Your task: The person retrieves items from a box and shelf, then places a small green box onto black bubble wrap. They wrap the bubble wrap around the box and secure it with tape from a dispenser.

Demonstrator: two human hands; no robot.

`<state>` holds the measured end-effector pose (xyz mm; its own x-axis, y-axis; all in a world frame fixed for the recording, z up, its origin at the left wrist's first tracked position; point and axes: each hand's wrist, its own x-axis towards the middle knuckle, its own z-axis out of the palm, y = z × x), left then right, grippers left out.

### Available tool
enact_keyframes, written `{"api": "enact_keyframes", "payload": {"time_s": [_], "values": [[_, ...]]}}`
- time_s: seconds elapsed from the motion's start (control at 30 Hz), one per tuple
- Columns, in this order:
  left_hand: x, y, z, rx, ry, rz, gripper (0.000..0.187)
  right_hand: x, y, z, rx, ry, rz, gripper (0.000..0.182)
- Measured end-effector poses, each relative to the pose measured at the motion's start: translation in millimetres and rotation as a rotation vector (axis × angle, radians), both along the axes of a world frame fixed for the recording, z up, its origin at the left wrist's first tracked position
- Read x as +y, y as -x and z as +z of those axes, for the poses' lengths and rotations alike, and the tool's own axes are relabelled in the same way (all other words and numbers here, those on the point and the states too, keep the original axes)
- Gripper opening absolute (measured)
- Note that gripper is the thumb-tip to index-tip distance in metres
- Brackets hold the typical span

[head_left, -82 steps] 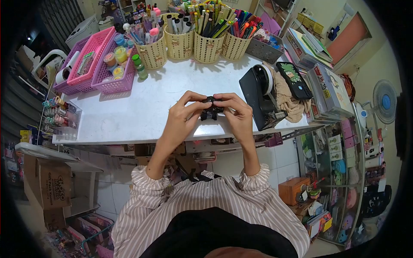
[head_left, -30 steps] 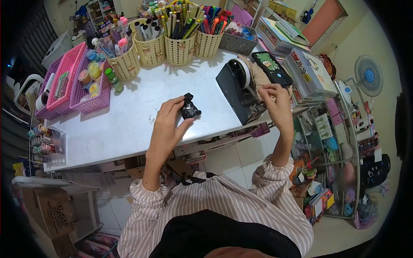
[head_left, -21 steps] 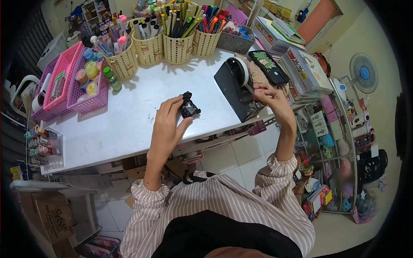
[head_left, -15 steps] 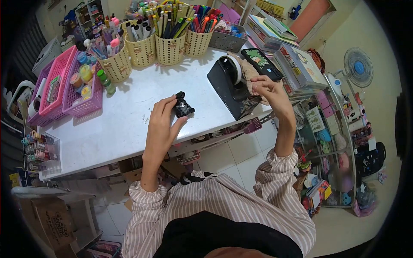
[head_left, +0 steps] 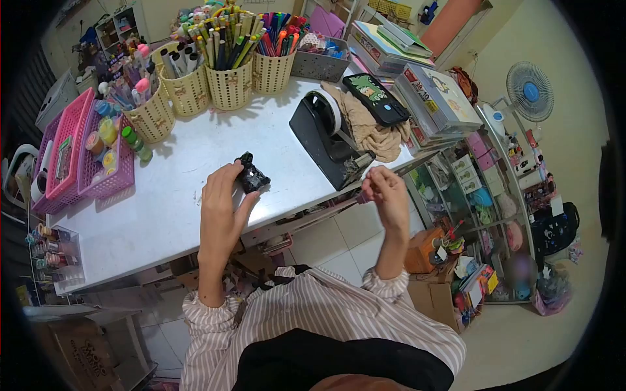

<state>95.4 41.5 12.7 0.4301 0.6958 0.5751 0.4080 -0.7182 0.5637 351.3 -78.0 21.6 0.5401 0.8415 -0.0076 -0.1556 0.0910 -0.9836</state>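
On the white table, my left hand (head_left: 220,207) holds a small glossy black figure (head_left: 252,177), shaped like a bear, between fingers and thumb. Its surface looks wrapped in something shiny. To the right stands a black tape dispenser (head_left: 319,148) carrying a large white-edged roll. Just off its front end, at the table's edge, my right hand (head_left: 390,199) is closed in a pinch. Whether a strip of tape is between those fingertips is too small to make out.
Behind are cream baskets (head_left: 229,88) of markers and a grey bin (head_left: 321,64). Pink and purple baskets (head_left: 107,186) with jars stand left, beside a green-capped bottle (head_left: 137,144). A phone (head_left: 377,98) lies on beige cloth (head_left: 378,140), near stacked boxes (head_left: 438,98).
My right hand has come down and toward me from beside the roll to the dispenser's front end, its fingers now pinched. My left hand stays on the black figure. The view has shifted slightly.
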Motion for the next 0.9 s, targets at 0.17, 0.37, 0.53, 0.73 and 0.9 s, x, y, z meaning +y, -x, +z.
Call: {"api": "enact_keyframes", "payload": {"time_s": [0.17, 0.37, 0.53, 0.73, 0.9], "values": [[-1, -2, 1, 0.01, -0.013, 0.012, 0.048, 13, 20, -24, 0.38, -0.252, -0.003, 0.015], [-3, -3, 2, -0.055, 0.071, 0.017, 0.045, 5, 28, -40, 0.512, -0.222, 0.033, 0.015], [-12, -8, -2, -0.101, 0.039, 0.063, 0.046, -15, 64, -7, 0.167, -0.221, 0.187, 0.013], [-17, -16, -8, -0.127, 0.012, 0.126, 0.045, 33, 89, 21, -0.121, -0.129, 0.39, 0.01], [-18, -14, -11, -0.127, 0.047, 0.146, 0.048, 82, 96, 33, -0.323, 0.055, 0.469, 0.016]]}}
